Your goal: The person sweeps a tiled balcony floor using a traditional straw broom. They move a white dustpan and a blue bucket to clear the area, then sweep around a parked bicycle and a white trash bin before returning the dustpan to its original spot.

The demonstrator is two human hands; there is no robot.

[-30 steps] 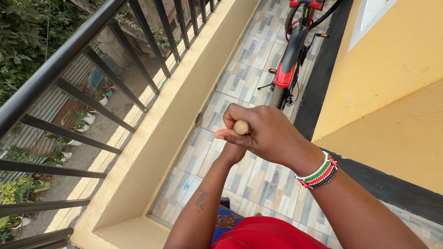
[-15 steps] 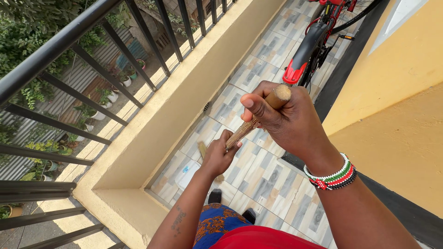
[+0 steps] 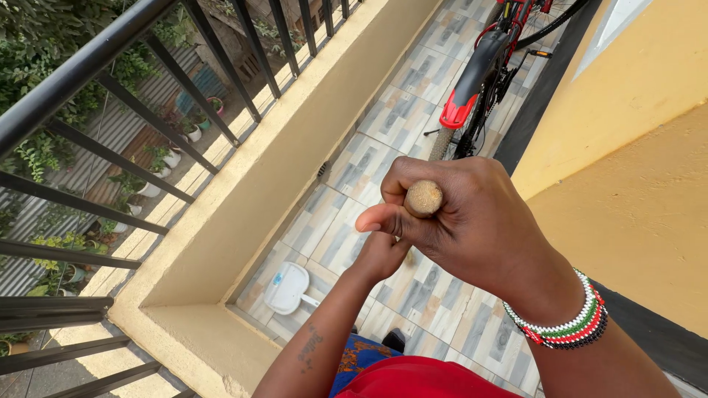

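Note:
A wooden broom handle point(image 3: 423, 197) points up at the camera, so only its round tan end shows. My right hand point(image 3: 461, 217) is wrapped around the top of it, thumb pointing left; a beaded bracelet sits on that wrist. My left hand point(image 3: 381, 255) grips the same stick lower down, mostly hidden under the right hand. The broom's lower part and head are hidden behind my hands.
A white dustpan point(image 3: 290, 288) lies on the tiled balcony floor point(image 3: 369, 155) near the corner. A low yellow parapet point(image 3: 243, 214) with black railing point(image 3: 110, 125) runs along the left. A red and black bicycle point(image 3: 479, 81) stands ahead by the yellow wall point(image 3: 634, 169).
The stick has swung from slanting to pointing straight at the camera. My right hand dropped lower and my left hand moved under it. The dustpan now shows more fully.

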